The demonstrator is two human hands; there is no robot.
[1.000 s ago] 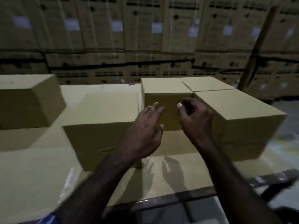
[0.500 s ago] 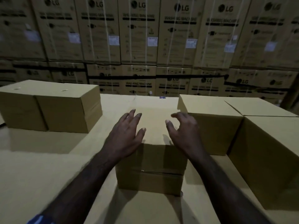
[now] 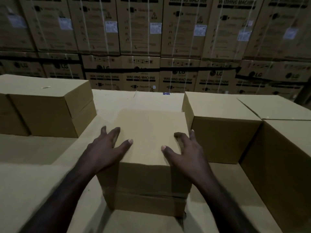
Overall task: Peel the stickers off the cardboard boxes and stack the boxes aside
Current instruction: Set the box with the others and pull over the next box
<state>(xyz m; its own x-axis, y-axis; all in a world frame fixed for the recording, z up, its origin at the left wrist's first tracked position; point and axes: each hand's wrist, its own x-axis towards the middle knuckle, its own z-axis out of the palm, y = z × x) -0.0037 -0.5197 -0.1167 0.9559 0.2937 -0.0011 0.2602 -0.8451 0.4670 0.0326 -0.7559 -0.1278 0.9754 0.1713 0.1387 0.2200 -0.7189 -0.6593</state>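
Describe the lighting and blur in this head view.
Head view: dim, warm light; the forearms and left hand are motion-smeared, the right hand a little; the centre box top is brightest; the back cartons are dark and soft, and wide-angle bowed.

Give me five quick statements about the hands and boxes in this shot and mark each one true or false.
1. Both hands, left hand and right hand, rest on the middle box. True.
2. The right hand holds a peeled sticker. False: it holds nothing, and its fingers lie spread on the box top.
3. A box stands right of the middle box. True.
4. The left box touches the middle box. False: a gap lies between them.
5. The printed cartons behind read "television". False: they read "washing machine".
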